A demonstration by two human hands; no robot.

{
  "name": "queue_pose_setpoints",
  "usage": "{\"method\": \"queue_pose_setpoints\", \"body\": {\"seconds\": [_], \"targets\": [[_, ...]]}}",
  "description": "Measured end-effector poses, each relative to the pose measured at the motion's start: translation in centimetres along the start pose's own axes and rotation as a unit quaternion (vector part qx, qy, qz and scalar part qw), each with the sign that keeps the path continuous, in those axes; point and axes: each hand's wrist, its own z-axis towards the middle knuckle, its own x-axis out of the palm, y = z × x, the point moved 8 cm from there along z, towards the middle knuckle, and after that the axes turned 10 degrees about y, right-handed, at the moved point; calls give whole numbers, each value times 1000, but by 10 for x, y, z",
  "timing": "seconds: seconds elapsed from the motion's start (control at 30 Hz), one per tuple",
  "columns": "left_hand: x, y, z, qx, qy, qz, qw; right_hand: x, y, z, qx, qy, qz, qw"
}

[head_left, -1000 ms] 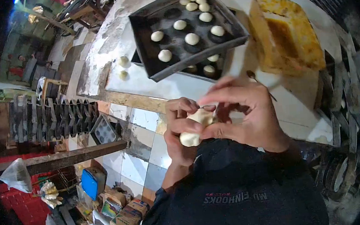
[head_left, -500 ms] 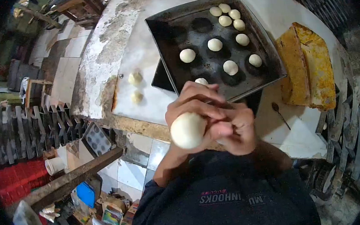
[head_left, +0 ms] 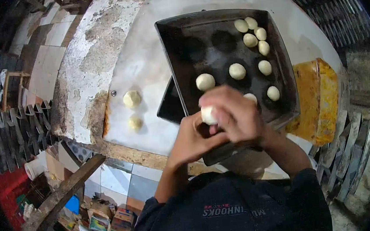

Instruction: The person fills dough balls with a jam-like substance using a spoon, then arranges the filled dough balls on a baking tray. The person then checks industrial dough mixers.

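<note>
A pale dough ball (head_left: 209,115) sits between my two hands above the near edge of the dark baking tray (head_left: 279,41). Curled around its left and lower side is my left hand (head_left: 191,139), its thumb pointing right. My right hand (head_left: 240,115) bends over the ball from the right, fingers closed against it. In the tray behind them lie larger dough balls (head_left: 237,71) set apart, and a cluster of smaller ones (head_left: 250,40) in the far right corner. One ball (head_left: 250,98) is partly hidden by my right hand.
Two pieces of dough (head_left: 131,99) rest on the pale tabletop (head_left: 139,66) at left. Another dark tray (head_left: 169,101) is partly under the first. A yellow-stained container (head_left: 318,99) stands at right. A wooden beam (head_left: 64,190) and boxes (head_left: 120,224) are below the table's left side.
The large smooth dough ball bulging from my left hand has given way to a smaller visible portion between both hands. My right hand has moved over the top. The camera view has shifted.
</note>
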Motion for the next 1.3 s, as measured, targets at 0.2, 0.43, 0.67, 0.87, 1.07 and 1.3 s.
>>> {"method": "queue_pose_setpoints", "body": {"seconds": [0.2,0.43,0.67,0.87,1.07,1.3], "targets": [[-22,1,-2,26,-95,-41,994,16,-143,83,11,-4,-264,964],[-13,-19,-2,115,-195,254,940,14,-150,75,132,164,-318,924],[7,-13,-4,162,-194,366,896,-118,-204,2,299,-112,-437,841],[12,-25,-7,210,-234,367,876,-134,-217,-17,457,-44,-273,846],[45,-20,-10,149,-115,-116,975,-57,-5,-80,55,-36,130,989],[172,-56,-74,253,-136,220,932,-52,90,-215,15,-270,23,962]]}}
